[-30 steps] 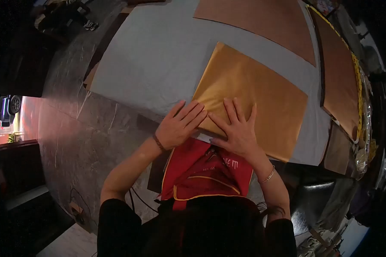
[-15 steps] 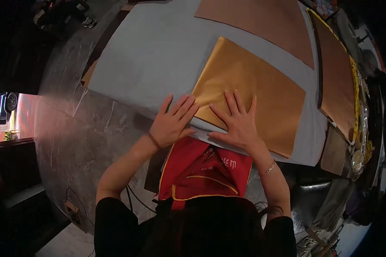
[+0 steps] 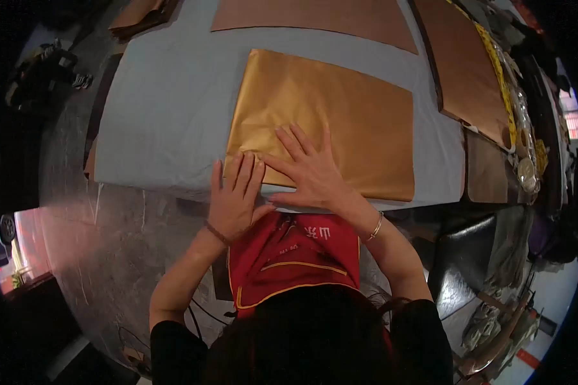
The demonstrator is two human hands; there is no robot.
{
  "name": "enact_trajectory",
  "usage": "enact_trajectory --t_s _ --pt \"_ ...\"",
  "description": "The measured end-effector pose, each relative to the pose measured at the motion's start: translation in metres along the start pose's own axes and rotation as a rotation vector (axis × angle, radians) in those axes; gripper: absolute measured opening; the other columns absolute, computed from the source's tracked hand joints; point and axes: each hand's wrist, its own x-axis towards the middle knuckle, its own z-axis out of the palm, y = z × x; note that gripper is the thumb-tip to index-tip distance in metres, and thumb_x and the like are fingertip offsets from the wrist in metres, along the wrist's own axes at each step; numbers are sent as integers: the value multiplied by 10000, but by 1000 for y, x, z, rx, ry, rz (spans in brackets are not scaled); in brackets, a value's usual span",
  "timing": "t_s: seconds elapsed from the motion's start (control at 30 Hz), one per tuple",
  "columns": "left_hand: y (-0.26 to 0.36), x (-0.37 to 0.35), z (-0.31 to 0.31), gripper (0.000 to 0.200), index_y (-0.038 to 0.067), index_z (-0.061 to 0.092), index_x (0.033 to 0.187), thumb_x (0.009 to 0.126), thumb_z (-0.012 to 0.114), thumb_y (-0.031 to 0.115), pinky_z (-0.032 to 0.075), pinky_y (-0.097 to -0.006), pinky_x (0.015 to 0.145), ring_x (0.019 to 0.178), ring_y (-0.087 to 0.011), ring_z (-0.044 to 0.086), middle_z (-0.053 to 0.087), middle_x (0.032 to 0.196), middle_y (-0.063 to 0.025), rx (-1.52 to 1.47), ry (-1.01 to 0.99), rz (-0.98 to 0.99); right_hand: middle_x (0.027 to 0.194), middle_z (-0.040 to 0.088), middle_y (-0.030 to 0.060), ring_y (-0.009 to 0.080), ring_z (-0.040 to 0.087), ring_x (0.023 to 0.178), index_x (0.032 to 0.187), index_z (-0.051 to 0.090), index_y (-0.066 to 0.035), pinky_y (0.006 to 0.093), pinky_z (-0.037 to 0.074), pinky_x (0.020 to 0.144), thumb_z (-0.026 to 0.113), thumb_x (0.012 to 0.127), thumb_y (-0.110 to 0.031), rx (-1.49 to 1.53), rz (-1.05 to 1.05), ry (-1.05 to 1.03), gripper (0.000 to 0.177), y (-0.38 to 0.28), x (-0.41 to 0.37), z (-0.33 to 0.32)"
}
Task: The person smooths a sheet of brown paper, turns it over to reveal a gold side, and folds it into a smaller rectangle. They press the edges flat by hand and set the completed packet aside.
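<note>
A gold sheet [image 3: 366,122], smooth with a soft sheen and faint creases, lies flat on a grey cloth [image 3: 167,96] that covers the table. Its material I cannot make out. My left hand [image 3: 235,196] rests with fingers stretched at the sheet's near left corner, fingertips on the gold surface. Beside it, my right hand [image 3: 313,173] lies flat with spread fingers on the near part of the sheet. Its thumb points toward my left hand. Neither hand grasps anything. A red apron [image 3: 295,256] with yellow trim shows below my hands.
A brown sheet [image 3: 315,16] lies beyond the gold one. Brown boards [image 3: 462,70] with yellow edging stand to the right. Folded brown material [image 3: 141,16] sits at the far left corner. A black padded seat [image 3: 465,250] is at the right, below the table's edge.
The view has turned, so the table appears squarer and further left. Both hands stay on the gold sheet near its left corner, with little visible movement across it.
</note>
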Motion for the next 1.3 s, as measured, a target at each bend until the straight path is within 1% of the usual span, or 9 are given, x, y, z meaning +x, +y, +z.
enact_trajectory --t_s 0.23,0.3,0.57,0.63,0.83,0.97,1.1,1.13,1.3 --pt "8 4 1 852 21 396 1403 768 664 522 172 -618 1096 1391 -419 257 327 1463 -254 32 1 -64 1539 286 94 303 226 1431 1435 419 -245 677 80 1095 635 747 -615 43 84 -29 810 -2 -20 -6" --pt "12 6 -1 852 20 396 1403 767 667 518 175 -615 1096 1389 -419 260 330 1461 -254 46 -16 -79 1539 293 72 285 243 1426 1453 383 -220 590 97 1150 647 764 -578 21 102 -59 820 2 -35 -12" --pt "9 5 1 818 27 418 1393 766 685 478 198 -613 1082 1380 -393 291 370 1451 -220 41 23 -93 1517 338 75 268 295 1407 1421 437 -219 534 125 1166 699 761 -474 20 159 -117 755 52 -121 -58" --pt "7 6 2 770 48 444 1381 768 698 439 218 -618 1063 1356 -369 335 406 1433 -195 56 76 -76 1483 392 96 306 358 1372 1353 515 -170 512 214 1150 752 729 -279 -13 278 -39 676 54 -143 -71" --pt "8 9 -2 654 79 489 1351 808 675 391 185 -612 1057 1313 -327 390 450 1398 -160 94 85 -113 1384 504 104 312 443 1311 1256 592 -138 520 342 1077 721 713 -63 -73 301 54 563 62 -178 -66" --pt "5 14 -7 543 82 541 1291 840 646 366 163 -589 1069 1298 -306 412 489 1365 -131 85 114 -117 1387 500 87 293 449 1306 1253 599 -155 526 292 1104 715 730 -84 -133 320 51 541 48 -180 -62" --pt "-16 27 -9 407 78 580 1207 870 634 302 290 -534 1027 1244 -301 470 535 1306 -119 64 145 -166 1344 525 58 236 460 1281 1195 624 -201 586 278 1081 741 760 -200 -229 319 47 451 26 -173 -55" --pt "-25 34 -6 306 66 607 1137 885 632 238 363 -467 986 1192 -301 518 570 1262 -122 107 203 -171 1314 540 54 217 470 1261 1194 626 -210 593 288 1057 759 749 -254 -283 310 68 466 22 -170 -47" --pt "-67 55 -2 255 23 603 1160 951 562 164 402 -433 976 1190 -348 502 541 1309 -174 -22 171 -309 1305 536 62 231 475 1238 1228 605 -216 557 325 1009 726 769 -440 -70 232 50 525 8 -157 -54"
